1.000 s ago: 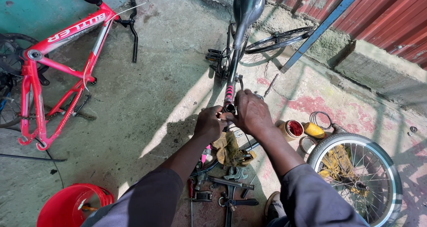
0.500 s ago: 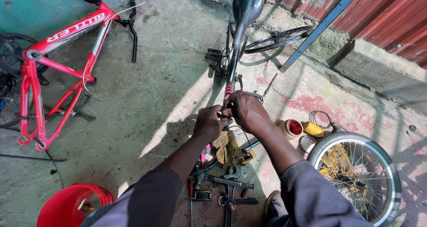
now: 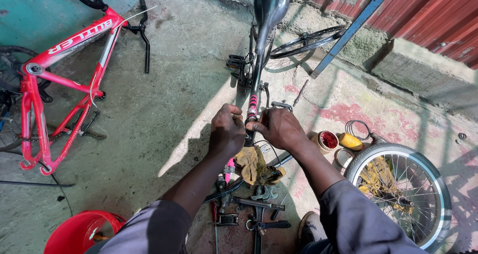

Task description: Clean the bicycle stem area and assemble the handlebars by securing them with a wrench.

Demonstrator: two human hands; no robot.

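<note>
A small black bicycle (image 3: 257, 60) stands before me, its black saddle (image 3: 271, 4) pointing away. My left hand (image 3: 226, 130) is closed in a fist against the frame's top tube, beside a pink band on the tube. My right hand (image 3: 280, 128) grips the same spot from the other side, fingers wrapped over the tube; what sits under them is hidden. A dirty yellow rag (image 3: 255, 165) lies just below both hands.
A red bicycle frame (image 3: 59, 84) lies at the left and a red bucket (image 3: 79, 232) at the bottom left. Wrenches and other tools (image 3: 254, 211) lie on the concrete near my knees. A loose spoked wheel (image 3: 406, 194), an open tin (image 3: 327, 140) and a yellow bottle (image 3: 350, 141) lie at the right.
Both hands have slid slightly up the top tube, away from me, and stay closed around it. The bicycle has hardly moved.
</note>
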